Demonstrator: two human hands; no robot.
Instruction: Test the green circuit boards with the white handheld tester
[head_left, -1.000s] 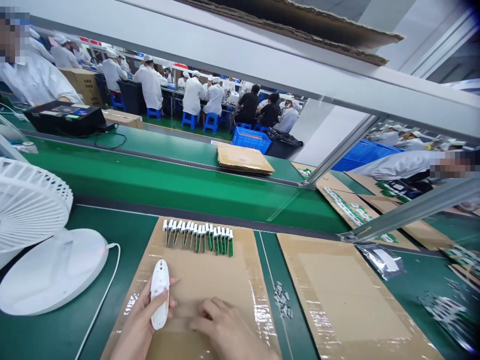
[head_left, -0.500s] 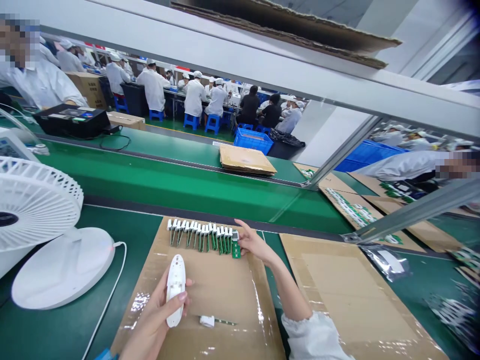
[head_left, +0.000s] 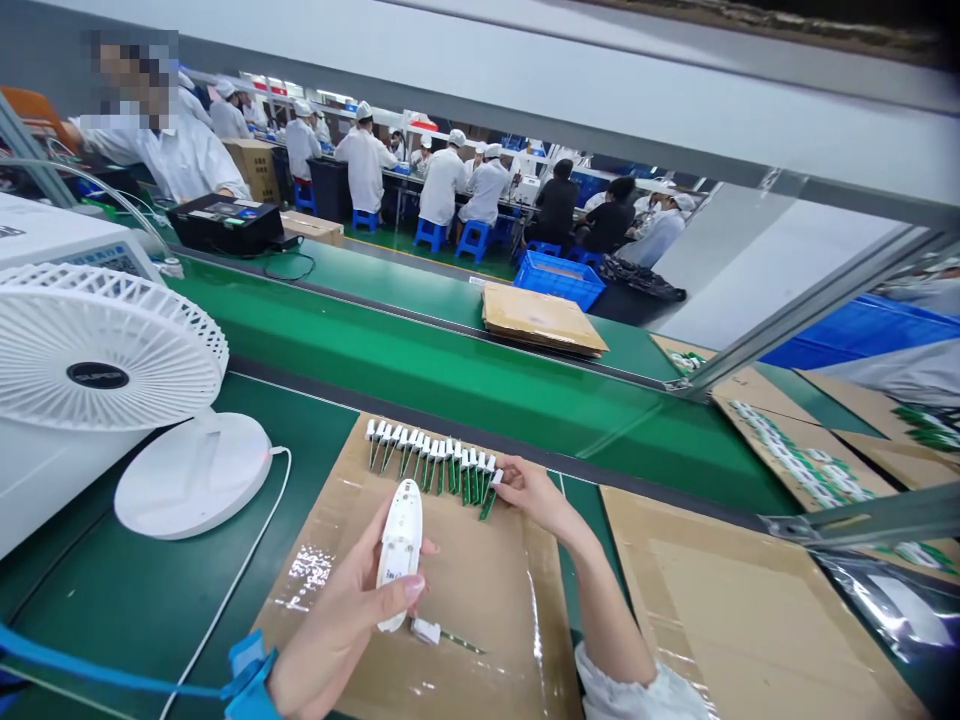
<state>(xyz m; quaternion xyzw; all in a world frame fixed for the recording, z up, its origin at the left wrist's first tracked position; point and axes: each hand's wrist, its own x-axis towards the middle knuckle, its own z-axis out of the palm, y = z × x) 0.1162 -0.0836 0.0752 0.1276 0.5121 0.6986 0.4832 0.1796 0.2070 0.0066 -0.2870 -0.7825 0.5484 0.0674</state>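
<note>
So, the left hand (head_left: 337, 630) clenches a white plastic casing (head_left: 399, 550) over the cardboard sheet (head_left: 480, 590), just near of a row of green circuit boards (head_left: 431, 465). The right hand (head_left: 529, 495) reaches to the row's right end, its fingertips (head_left: 498, 478) at the last board (head_left: 487, 503); whether that grip has closed, I cannot tell. The step in hand looks like taking that board, which calls for a clean pinch and a lift clear of its neighbours.

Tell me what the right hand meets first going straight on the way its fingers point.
The right hand meets the last green strip first, at the end of the row of white-capped parts; it may already touch, depth is unclear.
</note>
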